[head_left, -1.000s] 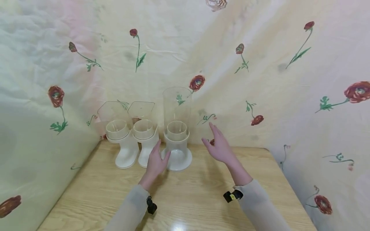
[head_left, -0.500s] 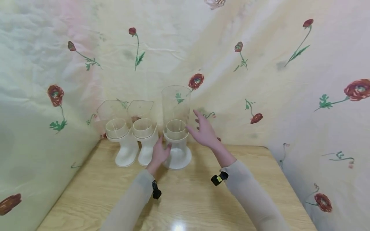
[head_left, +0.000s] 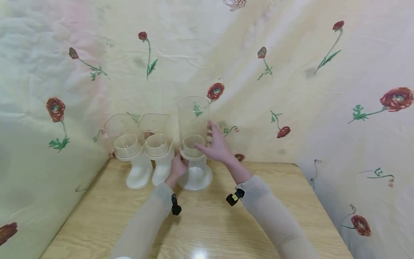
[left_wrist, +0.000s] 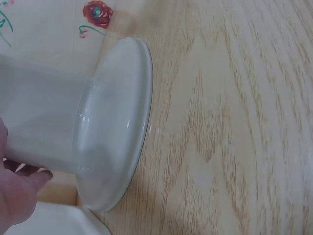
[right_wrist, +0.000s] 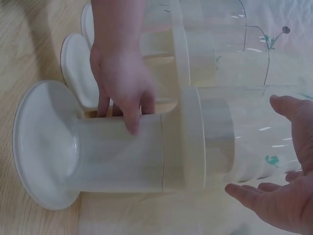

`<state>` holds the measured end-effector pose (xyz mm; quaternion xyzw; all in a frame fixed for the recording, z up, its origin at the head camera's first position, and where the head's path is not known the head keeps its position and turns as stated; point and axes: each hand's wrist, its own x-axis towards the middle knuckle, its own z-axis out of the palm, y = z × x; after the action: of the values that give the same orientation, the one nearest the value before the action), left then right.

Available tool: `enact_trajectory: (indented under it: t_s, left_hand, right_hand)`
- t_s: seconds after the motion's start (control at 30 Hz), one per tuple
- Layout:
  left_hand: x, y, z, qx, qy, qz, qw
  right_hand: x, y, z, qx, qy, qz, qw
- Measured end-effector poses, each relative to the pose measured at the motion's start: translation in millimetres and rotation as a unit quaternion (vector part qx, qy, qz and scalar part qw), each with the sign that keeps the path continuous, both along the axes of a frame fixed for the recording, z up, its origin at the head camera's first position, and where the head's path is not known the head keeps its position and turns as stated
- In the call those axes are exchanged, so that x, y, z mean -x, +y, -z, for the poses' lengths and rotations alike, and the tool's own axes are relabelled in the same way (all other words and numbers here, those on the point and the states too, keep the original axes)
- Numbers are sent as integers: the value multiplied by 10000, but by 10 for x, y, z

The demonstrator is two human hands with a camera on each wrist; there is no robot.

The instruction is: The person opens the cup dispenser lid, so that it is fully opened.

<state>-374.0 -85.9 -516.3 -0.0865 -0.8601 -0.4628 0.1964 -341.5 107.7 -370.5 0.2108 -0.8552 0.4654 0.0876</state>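
Observation:
A white stand with a round foot and thick stem rises from the table, bearing a tall clear cylinder with a cream ring inside its bottom. My left hand grips the stem from the left; in the right wrist view its thumb lies along the stem's front. My right hand is held at the right side of the cylinder, thumb and fingers spread apart around it. In the right wrist view, this hand stays wide, and whether its fingertips touch the cylinder is hard to tell.
Left of the stand are two smaller white stands, one close by and one farther left, each with a clear angular top. The wood table meets a flowered cloth behind.
My right hand has moved left from beside the stand to the clear cylinder. My left hand has come in to the stem and grips it.

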Motion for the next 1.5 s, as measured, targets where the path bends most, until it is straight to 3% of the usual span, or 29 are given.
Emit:
enact_trajectory:
  t_s: [0.1,0.33,0.5,0.73,0.9,1.5]
  left_hand:
    - [-12,-10,15,17,173,-11,9998]
    - [-45,-31,-24,192,163,121,9996]
    - [-97,-33,-60,330,504,247,9979]
    - [-166,-33,-69,280,111,480,9984]
    - [-226,-27,-40,434,131,551,9975]
    - [-638,3,-82,426,304,946,9941]
  right_hand:
    - [-11,-51,-5,54,-49,62,10000]
    - [-53,-86,-25,85,6,175,9998]
    - [-103,-57,-52,117,-47,174,9998]
    - [-205,18,-61,105,-65,98,9999]
    - [-303,78,-54,154,-47,63,9999]
    - [-681,253,-54,320,117,-83,9994]
